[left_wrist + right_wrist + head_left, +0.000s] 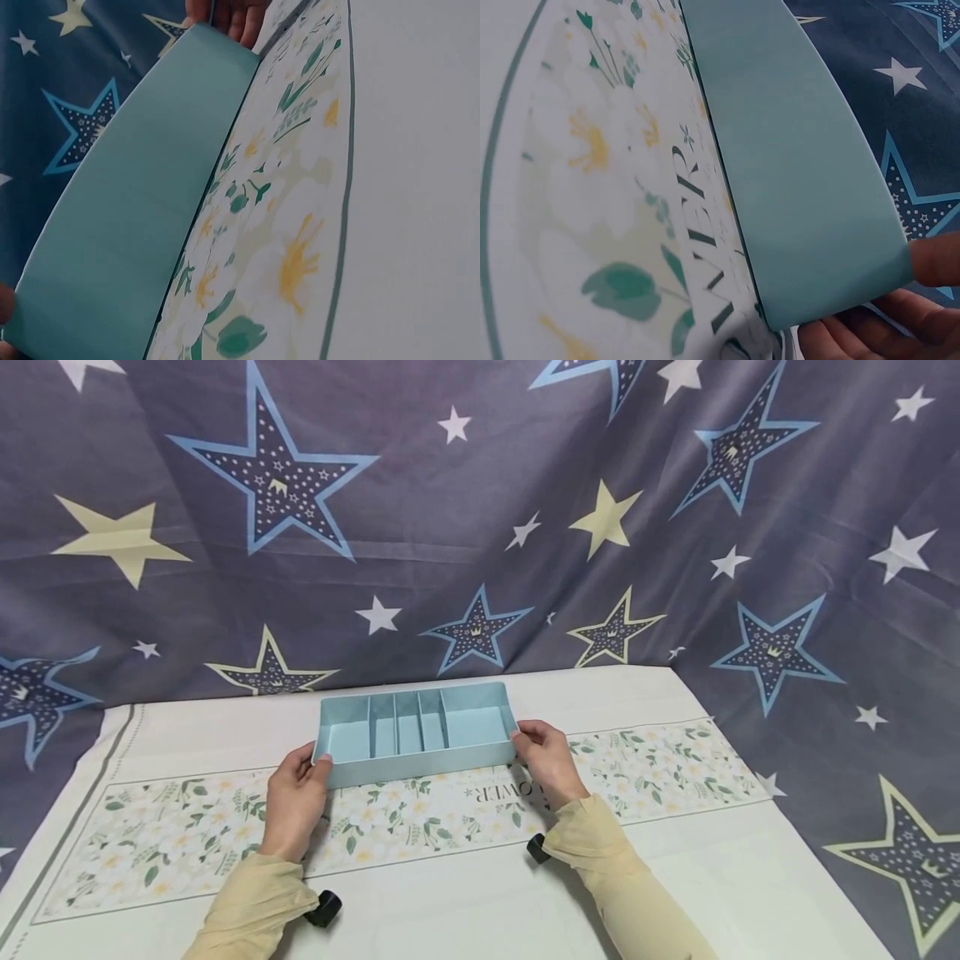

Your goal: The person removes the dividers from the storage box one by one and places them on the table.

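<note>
A light blue divided organizer tray (420,770) sits at the middle of the table, its compartments facing up with nothing in them. My left hand (296,797) grips its left end, thumb on the near corner and fingers round the side. At the opposite end my right hand (550,762) holds the right side, the thumb at the rim and the fingers lower down. The left wrist view shows the tray's long front wall (142,180), with the right hand's fingers at its far end. In the right wrist view, fingers (885,326) curl beneath the tray's corner.
A white tablecloth (450,910) with a printed flower band (187,835) covers the table. A dark curtain with stars (405,552) hangs behind and along the right side. Black wrist straps (324,908) show below the yellow sleeves (251,906).
</note>
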Action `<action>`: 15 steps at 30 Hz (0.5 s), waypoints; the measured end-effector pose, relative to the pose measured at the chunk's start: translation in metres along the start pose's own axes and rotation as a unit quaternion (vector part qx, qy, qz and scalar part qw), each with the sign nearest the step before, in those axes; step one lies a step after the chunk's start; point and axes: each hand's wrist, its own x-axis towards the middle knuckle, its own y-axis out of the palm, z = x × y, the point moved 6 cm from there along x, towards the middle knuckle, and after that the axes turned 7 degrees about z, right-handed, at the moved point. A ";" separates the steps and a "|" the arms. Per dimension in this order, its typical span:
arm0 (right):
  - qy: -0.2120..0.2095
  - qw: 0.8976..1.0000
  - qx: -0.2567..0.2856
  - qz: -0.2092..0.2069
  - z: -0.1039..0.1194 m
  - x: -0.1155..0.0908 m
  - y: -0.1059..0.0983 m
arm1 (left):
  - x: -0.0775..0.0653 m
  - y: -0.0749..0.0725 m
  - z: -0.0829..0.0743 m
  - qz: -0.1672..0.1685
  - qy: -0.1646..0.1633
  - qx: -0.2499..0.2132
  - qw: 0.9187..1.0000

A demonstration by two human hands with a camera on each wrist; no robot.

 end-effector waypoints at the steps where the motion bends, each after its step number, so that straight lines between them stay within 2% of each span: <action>1: 0.001 1.000 0.001 0.000 0.000 0.000 0.000 | 0.000 0.001 -0.001 0.000 0.001 -0.001 1.000; 15: 0.027 1.000 0.001 -0.010 -0.009 0.003 -0.007 | -0.003 0.010 -0.006 0.009 0.000 -0.008 1.000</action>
